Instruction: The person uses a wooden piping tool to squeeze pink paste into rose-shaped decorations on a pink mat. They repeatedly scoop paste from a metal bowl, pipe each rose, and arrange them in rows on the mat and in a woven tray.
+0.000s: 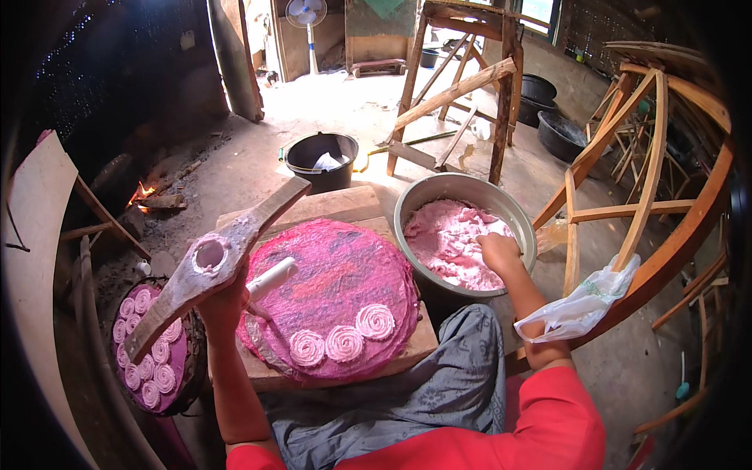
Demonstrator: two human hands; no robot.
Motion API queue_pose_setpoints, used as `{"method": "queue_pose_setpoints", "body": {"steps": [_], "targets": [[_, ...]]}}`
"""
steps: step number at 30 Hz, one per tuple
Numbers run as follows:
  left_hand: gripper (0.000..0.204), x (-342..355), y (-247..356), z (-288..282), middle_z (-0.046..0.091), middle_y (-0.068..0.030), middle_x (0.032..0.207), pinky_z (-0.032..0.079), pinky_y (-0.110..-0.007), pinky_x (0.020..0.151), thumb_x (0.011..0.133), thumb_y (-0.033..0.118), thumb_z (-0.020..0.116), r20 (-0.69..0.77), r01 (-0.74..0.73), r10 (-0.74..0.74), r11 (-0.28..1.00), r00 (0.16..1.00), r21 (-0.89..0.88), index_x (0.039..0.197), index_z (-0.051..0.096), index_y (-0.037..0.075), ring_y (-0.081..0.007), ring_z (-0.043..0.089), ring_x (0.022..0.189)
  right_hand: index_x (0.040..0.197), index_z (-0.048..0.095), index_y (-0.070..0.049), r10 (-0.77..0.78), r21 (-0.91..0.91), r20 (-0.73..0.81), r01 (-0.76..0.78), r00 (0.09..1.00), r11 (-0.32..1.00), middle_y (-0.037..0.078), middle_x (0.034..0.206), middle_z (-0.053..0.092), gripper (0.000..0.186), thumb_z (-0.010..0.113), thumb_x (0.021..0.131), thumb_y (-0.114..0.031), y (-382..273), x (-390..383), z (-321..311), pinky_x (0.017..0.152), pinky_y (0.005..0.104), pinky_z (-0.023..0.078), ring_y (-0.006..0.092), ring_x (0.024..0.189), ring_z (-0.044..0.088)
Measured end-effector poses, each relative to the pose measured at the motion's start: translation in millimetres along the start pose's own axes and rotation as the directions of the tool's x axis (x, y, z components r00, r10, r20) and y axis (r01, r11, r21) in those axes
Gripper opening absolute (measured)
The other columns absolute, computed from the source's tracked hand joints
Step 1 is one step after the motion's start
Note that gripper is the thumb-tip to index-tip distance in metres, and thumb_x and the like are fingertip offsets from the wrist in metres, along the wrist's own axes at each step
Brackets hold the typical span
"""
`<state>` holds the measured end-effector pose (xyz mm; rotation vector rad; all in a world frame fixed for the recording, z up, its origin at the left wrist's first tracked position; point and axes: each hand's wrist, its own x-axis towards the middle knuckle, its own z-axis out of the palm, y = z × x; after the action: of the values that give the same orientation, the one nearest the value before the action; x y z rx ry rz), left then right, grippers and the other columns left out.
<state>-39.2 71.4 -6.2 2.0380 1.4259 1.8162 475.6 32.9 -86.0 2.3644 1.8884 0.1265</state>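
Mat (345, 266), round and pink, carries three pale-pink swirls (344, 343) on its near edge. Left hand (222, 304), at mat's left, grips holed wooden bar (177, 289), fingers wrapped round, partly hidden; white tube (272, 280) juts over mat. Right hand (499, 255) at pink dough (446, 235) in grey basin (470, 185), right of mat; fingertips unclear, can't tell if closed.

"What place is this?"
"A rustic home kitchen, by its looks: I have an open fire (141, 193) on the floor (345, 102) at left, a woven wall (117, 55) at upper left."
"Anything else?"
"My basin (458, 186) of pink paste (442, 229) right of centre, a fan (307, 14) up top."
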Motion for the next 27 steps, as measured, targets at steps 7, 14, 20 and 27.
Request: {"method": "queue_pose_setpoints", "body": {"steps": [7, 14, 20, 27], "targets": [[0.033, -18.6, -14.7, -13.4, 0.062, -0.0063, 0.106, 0.047, -0.031, 0.085, 0.082, 0.005, 0.072, -0.049, 0.136, -0.155, 0.952, 0.987, -0.273, 0.113, 0.059, 0.0, -0.0156, 0.058, 0.094, 0.095, 0.067, -0.005, -0.121, 0.127, 0.05, 0.114, 0.991, 0.985, 0.023, 0.092, 0.067, 0.022, 0.052, 0.087, -0.017, -8.0, 47.4, 77.2, 0.078, 0.0487, 0.051, 0.0389, 0.09, 0.065], [0.029, -22.9, -0.6, -18.9, 0.062, -0.0089, 0.108, 0.046, -0.031, 0.086, 0.084, 0.008, 0.071, -0.028, -0.142, 0.141, 0.99, 0.99, -0.018, 0.11, 0.061, 0.0, -0.0176, 0.059, 0.094, 0.088, 0.069, 0.0, -0.202, 0.499, 0.108, 0.122, 0.974, 0.858, 0.028, 0.092, 0.065, 0.03, 0.054, 0.085, -0.025, -8.3, 50.2, 86.3, 0.081, 0.0444, 0.05, 0.0392, 0.09, 0.065], [0.021, 17.7, 52.2, -60.3, 0.061, -0.0088, 0.086, 0.048, -0.038, 0.079, 0.08, 0.014, 0.072, 0.162, -0.377, 0.352, 0.911, 0.922, 0.169, 0.093, 0.061, 0.002, -0.023, 0.06, 0.078, 0.096, 0.067, -0.002, -0.29, 0.647, 0.256, 0.059, 0.922, 0.761, 0.007, 0.062, 0.057, 0.027, 0.054, 0.093, -0.026, 16.5, -4.7, -58.9, 0.048, 0.0334, 0.045, 0.0157, 0.051, 0.054], [0.032, 11.3, 51.0, -25.5, 0.054, -0.0112, 0.072, 0.045, -0.04, 0.048, 0.07, 0.025, 0.074, 0.362, -0.501, 0.405, 0.835, 0.839, 0.228, 0.083, 0.051, 0.008, -0.032, 0.06, 0.061, 0.114, 0.063, -0.001, -0.706, 0.935, 0.133, 0.149, 0.696, 0.323, -0.004, 0.06, 0.047, 0.024, 0.055, 0.098, -0.016, -46.2, -58.8, -190.6, 0.042, 0.0212, 0.034, 0.0028, 0.05, 0.043]]}}
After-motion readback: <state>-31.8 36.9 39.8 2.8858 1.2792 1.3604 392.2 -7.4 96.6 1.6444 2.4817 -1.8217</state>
